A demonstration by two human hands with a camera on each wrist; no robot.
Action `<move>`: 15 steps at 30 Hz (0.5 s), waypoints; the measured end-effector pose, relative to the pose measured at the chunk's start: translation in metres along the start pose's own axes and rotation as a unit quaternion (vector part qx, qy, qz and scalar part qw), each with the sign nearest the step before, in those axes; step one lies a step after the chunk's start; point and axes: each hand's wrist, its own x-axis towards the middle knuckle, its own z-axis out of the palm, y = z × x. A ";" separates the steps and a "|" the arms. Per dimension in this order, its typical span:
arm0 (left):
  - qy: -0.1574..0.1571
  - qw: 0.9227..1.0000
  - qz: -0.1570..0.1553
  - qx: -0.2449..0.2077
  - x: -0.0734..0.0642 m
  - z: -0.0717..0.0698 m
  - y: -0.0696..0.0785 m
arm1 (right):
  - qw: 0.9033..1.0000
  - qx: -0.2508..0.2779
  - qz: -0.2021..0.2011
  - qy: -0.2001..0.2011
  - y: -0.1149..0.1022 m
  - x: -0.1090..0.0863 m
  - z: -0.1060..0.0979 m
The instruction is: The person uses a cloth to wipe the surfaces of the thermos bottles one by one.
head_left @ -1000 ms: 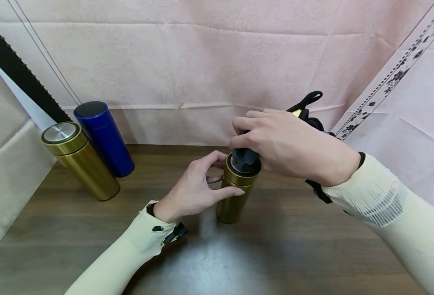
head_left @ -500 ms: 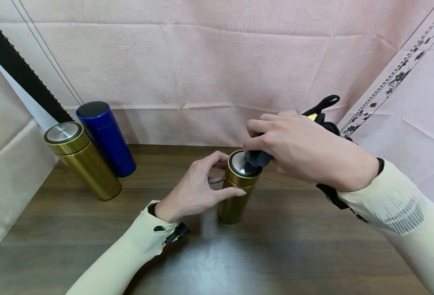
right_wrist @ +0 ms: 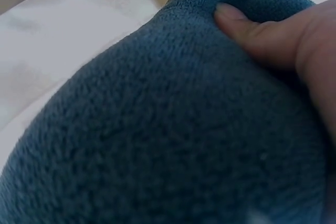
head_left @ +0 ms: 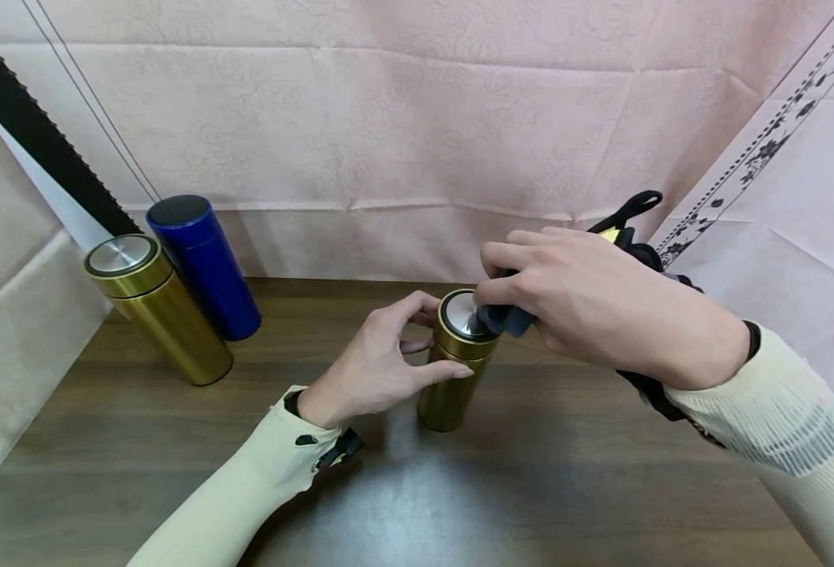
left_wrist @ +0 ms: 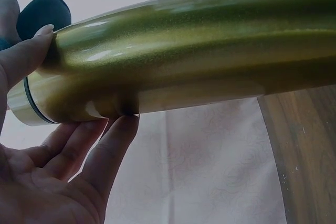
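Note:
A gold thermos flask (head_left: 448,402) stands on the table with its silver-topped lid (head_left: 461,311) facing up. My left hand (head_left: 377,362) grips it just below the lid, thumb on the near side and fingers behind; the left wrist view also shows the fingertips against the gold flask (left_wrist: 184,51). My right hand (head_left: 587,299) pinches a dark blue cloth (head_left: 505,319) at the right edge of the lid. In the right wrist view the fuzzy cloth (right_wrist: 157,108) fills most of the picture, the thumb (right_wrist: 268,38) pressing on it.
At the left a second gold flask (head_left: 164,323) stands beside a blue flask (head_left: 207,268), both upright. Pale patterned fabric (head_left: 388,142) hangs behind and at both sides of the wooden table (head_left: 565,488).
My right hand has moved right and slightly toward me, and the cloth has slid from the middle of the lid to its right edge. My left hand keeps its hold.

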 end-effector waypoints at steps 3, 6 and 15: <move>-0.002 1.000 0.001 -0.005 0.000 0.000 0.000 | 1.000 0.006 -0.005 0.007 -0.001 0.000 0.000; -0.005 1.000 0.002 -0.009 0.000 0.001 0.000 | 1.000 0.011 -0.009 0.013 -0.002 0.000 0.001; -0.006 1.000 0.012 -0.020 -0.001 0.000 0.001 | 0.999 -0.002 -0.027 0.024 -0.014 0.012 0.002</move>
